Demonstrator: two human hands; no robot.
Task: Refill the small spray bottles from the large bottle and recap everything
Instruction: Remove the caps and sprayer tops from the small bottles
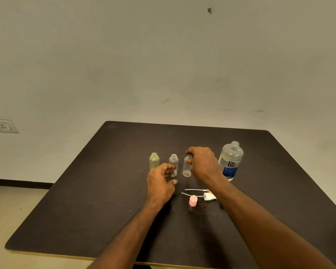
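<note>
- Dark tabletop (85, 200): its far edge runs along the pale wall (163, 55), and its near edge cuts across the bottom of the view; broad bare surface lies toward 9 o'clock and 12 o'clock of the bottles.
- Yellow-tinted spray bottle (154, 161): upright, uncapped, leftmost of a row of three small bottles near the table's middle.
- Middle clear spray bottle (173, 164): upright, uncapped, just beside the yellow one at its 3 o'clock.
- Right clear spray bottle (187, 167): upright, next in the row, apart from its neighbour.
- Large bottle (230, 161): upright and uncapped with a blue-and-white "renu" label, at 3 o'clock of the row, nearer the table's right edge.
- Right hand (203, 165): fingers curled over the neck of the right clear spray bottle, gripping its top.
- Left hand (160, 184): fingers loosely bent and holding nothing, in front of the middle bottle's base; whether it touches the bottle cannot be told.
- Spray heads (209, 196): two lie flat at 6 o'clock of the row, with dip tubes pointing toward 9 o'clock, partly hidden by the right forearm.
- Pink cap (193, 200): stands just beside the nearer spray head.
- Wall socket (2, 126): at the far left of the wall.
</note>
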